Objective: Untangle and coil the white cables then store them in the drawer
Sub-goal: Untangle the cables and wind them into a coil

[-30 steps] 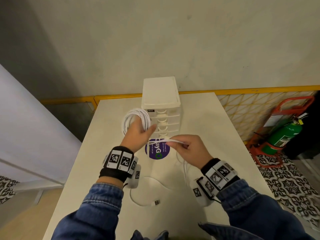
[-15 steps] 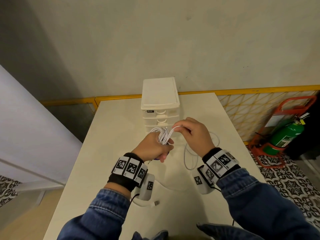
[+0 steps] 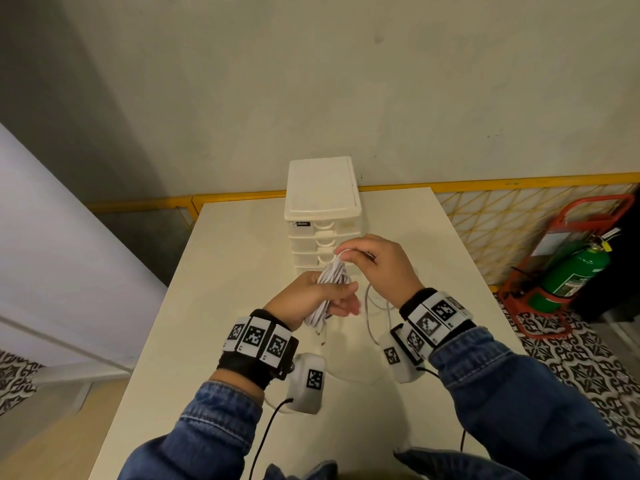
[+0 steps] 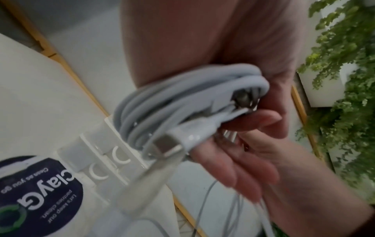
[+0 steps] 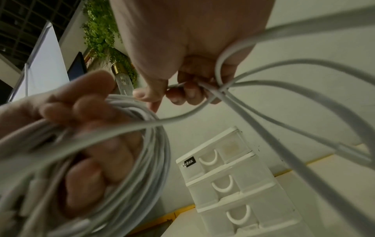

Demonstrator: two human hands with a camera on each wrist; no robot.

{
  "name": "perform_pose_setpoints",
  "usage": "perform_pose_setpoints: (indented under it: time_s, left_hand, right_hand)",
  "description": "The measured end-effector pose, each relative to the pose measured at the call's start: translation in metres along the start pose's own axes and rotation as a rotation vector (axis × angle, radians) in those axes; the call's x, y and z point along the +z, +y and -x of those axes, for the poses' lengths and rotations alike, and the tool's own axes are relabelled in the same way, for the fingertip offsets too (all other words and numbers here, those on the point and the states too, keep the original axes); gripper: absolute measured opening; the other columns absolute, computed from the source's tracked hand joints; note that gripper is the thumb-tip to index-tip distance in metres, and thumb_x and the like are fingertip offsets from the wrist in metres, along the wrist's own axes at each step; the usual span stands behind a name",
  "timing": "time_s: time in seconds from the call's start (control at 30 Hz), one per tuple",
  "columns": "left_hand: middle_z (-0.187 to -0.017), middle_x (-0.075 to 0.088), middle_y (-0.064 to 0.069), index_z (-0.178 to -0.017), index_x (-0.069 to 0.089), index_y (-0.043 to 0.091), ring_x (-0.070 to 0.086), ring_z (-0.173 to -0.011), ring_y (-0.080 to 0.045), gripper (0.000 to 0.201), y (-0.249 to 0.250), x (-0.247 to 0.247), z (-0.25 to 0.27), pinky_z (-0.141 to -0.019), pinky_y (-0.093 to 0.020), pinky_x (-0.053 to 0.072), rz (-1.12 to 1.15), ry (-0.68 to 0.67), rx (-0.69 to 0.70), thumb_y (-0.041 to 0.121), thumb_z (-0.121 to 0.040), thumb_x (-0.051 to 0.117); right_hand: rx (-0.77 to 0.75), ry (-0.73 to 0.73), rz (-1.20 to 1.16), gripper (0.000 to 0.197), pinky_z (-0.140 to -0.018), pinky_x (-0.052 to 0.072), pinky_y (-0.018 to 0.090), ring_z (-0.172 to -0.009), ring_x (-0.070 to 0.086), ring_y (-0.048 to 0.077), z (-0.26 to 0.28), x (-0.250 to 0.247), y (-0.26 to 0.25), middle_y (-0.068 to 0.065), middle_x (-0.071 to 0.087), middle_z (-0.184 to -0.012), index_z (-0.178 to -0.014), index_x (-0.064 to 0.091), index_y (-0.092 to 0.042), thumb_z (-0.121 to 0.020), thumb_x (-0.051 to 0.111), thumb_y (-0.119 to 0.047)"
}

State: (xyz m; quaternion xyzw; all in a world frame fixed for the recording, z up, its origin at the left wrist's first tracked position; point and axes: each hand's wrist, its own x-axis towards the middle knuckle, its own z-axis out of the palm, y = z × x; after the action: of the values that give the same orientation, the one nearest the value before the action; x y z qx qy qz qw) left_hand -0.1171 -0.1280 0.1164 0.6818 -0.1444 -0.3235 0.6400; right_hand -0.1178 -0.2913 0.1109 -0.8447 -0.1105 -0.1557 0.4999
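both hands have risen a little since half a second ago; left hand [image 3: 313,297] grips the coiled white cable [image 3: 330,284], right hand [image 3: 377,268] pinches its loose strand just above, seemingly wrapping it, before the closed drawer unit [image 3: 322,216] on the desk [image 3: 221,306]

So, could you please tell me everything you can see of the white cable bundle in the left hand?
The coiled white cable bundle is a bunch of smooth, round, plastic-looking loops, squeezed long and narrow. The left hand grips it around the middle, above the cream table and in front of the white plastic drawer unit. A white plug with a metal tip sticks out beside the fingers. The right hand pinches a loose strand at the top; more cable trails down to the table.
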Motion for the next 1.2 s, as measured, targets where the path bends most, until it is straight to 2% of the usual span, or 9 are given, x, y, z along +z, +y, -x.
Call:
perform_pose_setpoints:
  time_s: [0.07,0.27,0.37,0.5,0.6,0.73,0.9,1.07,1.2]
  left_hand:
    - [-0.075,0.073,-0.012,-0.082,0.064,0.003,0.071,-0.074,-0.022,0.018,0.001,0.001,0.001,-0.071,-0.028,0.056,0.088,-0.043,-0.010,0.018,-0.091,0.058]
    - [-0.037,0.042,0.003,-0.086,0.061,0.005,0.038,-0.029,-0.008,0.037,0.000,0.001,0.004,-0.037,-0.016,0.033,0.303,-0.134,0.106,0.040,-0.079,0.069]
    - [-0.036,0.041,0.007,-0.088,0.056,0.004,0.034,-0.026,-0.004,0.044,0.004,-0.004,0.006,-0.034,-0.012,0.030,0.441,-0.234,0.177,0.045,-0.078,0.070]
    - [-0.038,0.042,0.009,-0.082,0.051,0.006,0.036,-0.027,-0.002,0.042,0.023,-0.023,0.011,-0.031,-0.015,0.028,0.602,-0.272,0.307,0.046,-0.084,0.062]
    - [-0.037,0.039,0.009,-0.081,0.049,0.009,0.033,-0.026,-0.003,0.043,0.030,-0.034,0.013,-0.031,-0.016,0.026,0.562,-0.140,0.347,0.050,-0.083,0.059]
    - [-0.039,0.038,0.008,-0.074,0.046,0.013,0.034,-0.030,-0.004,0.035,0.029,-0.046,0.016,-0.034,-0.017,0.025,0.652,0.070,0.410,0.044,-0.091,0.042]
    - [-0.042,0.037,0.008,-0.070,0.042,0.018,0.033,-0.033,-0.005,0.035,0.024,-0.077,0.025,-0.034,-0.016,0.031,0.642,0.327,0.410,0.041,-0.096,0.037]
    - [-0.041,0.034,0.009,-0.066,0.039,0.020,0.030,-0.033,-0.004,0.037,0.018,-0.080,0.031,-0.035,-0.016,0.028,0.707,0.476,0.412,0.045,-0.093,0.042]
    - [-0.041,0.032,0.009,-0.057,0.037,0.023,0.028,-0.033,-0.005,0.045,0.022,-0.095,0.042,-0.035,-0.017,0.027,0.765,0.678,0.443,0.044,-0.097,0.040]
  right_hand:
    - [0.000,-0.043,-0.008,0.017,-0.084,0.048,0.022,-0.090,0.063,0.003,-0.001,0.000,0.004,-0.006,0.071,-0.097,-0.096,0.071,-0.022,-0.088,0.058,-0.016]
    - [-0.005,-0.134,0.031,0.024,-0.072,0.042,0.009,-0.071,0.057,-0.002,0.001,-0.003,0.014,-0.023,0.062,-0.081,-0.111,0.064,-0.023,-0.094,0.047,-0.024]
    - [-0.032,-0.172,0.157,0.031,-0.070,0.042,0.016,-0.077,0.057,0.006,0.003,-0.002,0.025,-0.011,0.060,-0.087,-0.109,0.061,-0.019,-0.094,0.042,-0.038]
    - [0.117,-0.182,0.210,0.017,-0.077,0.038,0.019,-0.092,0.057,0.018,0.021,-0.005,0.057,0.005,0.056,-0.103,-0.101,0.065,-0.011,-0.092,0.053,-0.017]
    - [0.236,-0.194,0.164,0.020,-0.079,0.041,0.021,-0.093,0.061,0.020,0.035,-0.004,0.069,0.009,0.062,-0.104,-0.105,0.066,-0.012,-0.091,0.055,-0.018]
    - [0.322,-0.091,0.016,0.011,-0.068,0.046,0.017,-0.072,0.061,0.003,0.048,-0.003,0.066,-0.008,0.067,-0.084,-0.095,0.065,-0.025,-0.089,0.056,-0.030]
    - [0.348,0.083,0.088,0.028,-0.061,0.038,0.030,-0.058,0.048,0.017,0.059,-0.013,0.077,0.011,0.059,-0.064,-0.072,0.063,-0.025,-0.091,0.050,-0.040]
    - [0.413,0.078,0.083,0.029,-0.078,0.039,0.029,-0.087,0.058,0.016,0.062,-0.017,0.087,0.001,0.066,-0.090,-0.078,0.065,-0.019,-0.096,0.044,-0.029]
    - [0.643,0.112,0.290,0.036,-0.074,0.034,0.029,-0.083,0.056,0.026,0.077,-0.034,0.112,0.007,0.065,-0.088,-0.075,0.062,-0.015,-0.096,0.040,-0.034]
